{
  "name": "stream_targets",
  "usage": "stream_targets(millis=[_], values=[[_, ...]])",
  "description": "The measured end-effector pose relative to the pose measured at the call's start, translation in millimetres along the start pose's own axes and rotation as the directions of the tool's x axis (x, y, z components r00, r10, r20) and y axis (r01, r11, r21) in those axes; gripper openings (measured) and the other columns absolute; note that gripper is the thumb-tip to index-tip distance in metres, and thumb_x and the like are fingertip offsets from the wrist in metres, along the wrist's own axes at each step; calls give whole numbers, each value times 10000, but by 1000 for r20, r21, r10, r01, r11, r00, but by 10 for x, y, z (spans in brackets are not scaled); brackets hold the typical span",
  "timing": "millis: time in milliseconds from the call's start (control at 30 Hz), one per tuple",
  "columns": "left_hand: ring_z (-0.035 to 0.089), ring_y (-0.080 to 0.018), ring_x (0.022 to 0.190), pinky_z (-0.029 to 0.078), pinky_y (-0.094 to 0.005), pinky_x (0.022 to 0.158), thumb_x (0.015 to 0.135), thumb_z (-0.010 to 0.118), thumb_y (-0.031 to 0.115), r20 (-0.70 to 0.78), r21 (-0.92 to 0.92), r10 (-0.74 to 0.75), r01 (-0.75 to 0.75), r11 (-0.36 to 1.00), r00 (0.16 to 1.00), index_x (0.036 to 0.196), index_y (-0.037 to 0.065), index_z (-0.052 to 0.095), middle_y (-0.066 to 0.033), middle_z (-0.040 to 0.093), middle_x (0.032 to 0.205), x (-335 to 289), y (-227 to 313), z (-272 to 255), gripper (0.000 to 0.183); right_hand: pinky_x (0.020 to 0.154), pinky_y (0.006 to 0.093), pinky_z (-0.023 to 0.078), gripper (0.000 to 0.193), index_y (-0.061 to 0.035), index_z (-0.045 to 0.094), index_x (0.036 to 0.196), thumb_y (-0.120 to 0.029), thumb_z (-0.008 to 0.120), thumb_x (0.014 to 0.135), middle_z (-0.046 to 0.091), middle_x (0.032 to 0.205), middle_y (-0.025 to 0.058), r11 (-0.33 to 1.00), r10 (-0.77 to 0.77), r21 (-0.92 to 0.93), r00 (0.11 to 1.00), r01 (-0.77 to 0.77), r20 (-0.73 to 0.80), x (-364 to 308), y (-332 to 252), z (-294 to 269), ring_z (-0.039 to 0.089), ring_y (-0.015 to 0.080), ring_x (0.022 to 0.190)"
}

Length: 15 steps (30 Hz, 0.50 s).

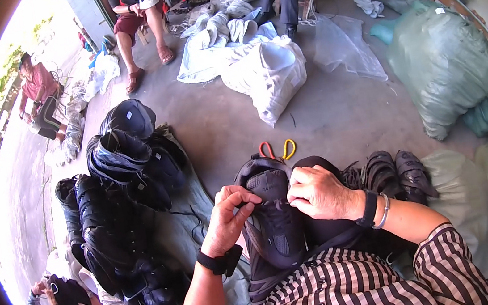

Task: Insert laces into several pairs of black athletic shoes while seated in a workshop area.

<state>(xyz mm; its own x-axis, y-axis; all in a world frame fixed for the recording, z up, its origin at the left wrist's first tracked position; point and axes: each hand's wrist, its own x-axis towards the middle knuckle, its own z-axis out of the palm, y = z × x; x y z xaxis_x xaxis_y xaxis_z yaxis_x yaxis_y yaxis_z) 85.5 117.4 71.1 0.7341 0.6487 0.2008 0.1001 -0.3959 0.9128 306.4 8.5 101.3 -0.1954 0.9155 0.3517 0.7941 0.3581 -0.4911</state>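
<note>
A black shoe upper (pixel 274 235) with a mesh tongue and black lacing rests on my lap, its toe part toward me. On its left edge, my left hand (pixel 229 214) is closed, thumb and forefinger pinched by the lace area. My right hand (pixel 319 190) pinches at the opposite edge, its fingers curled; what lies between the fingertips is too small to see, likely lace. Past the collar, the looped red and yellow handles of a small tool (pixel 278 149) stick out. Black bands circle both wrists.
Stacked black shoe uppers (pixel 121 232) fill a sheet at my left; more uppers (pixel 394 175) lie at my right. Large green sacks (pixel 447 64) stand along the right wall. Ahead, a white sack (pixel 270 74) sits before two seated people handling white uppers. Other people sit at left.
</note>
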Motion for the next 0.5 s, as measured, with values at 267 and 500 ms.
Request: stream_targets(millis=[267,500], values=[[455,-256,953,398,-360,856,713,705,70,35,244,-2,-7,970,999,942,108,686,-76,515,951,-20,205,31,233,649,356,406,387,-108,556,1032,-292,730,739,575,755,24,986,133,-103,991,-131,8,-26,-188,18,566,208,714],[448,-259,954,411,-356,861,636,772,56,-107,320,53,-16,947,993,899,150,696,-59,495,985,-33,242,223,289,613,340,428,192,-85,573,872,-140,689,730,554,737,40,979,-46,-195,999,51,27,-67,-91,178,584,216,674]])
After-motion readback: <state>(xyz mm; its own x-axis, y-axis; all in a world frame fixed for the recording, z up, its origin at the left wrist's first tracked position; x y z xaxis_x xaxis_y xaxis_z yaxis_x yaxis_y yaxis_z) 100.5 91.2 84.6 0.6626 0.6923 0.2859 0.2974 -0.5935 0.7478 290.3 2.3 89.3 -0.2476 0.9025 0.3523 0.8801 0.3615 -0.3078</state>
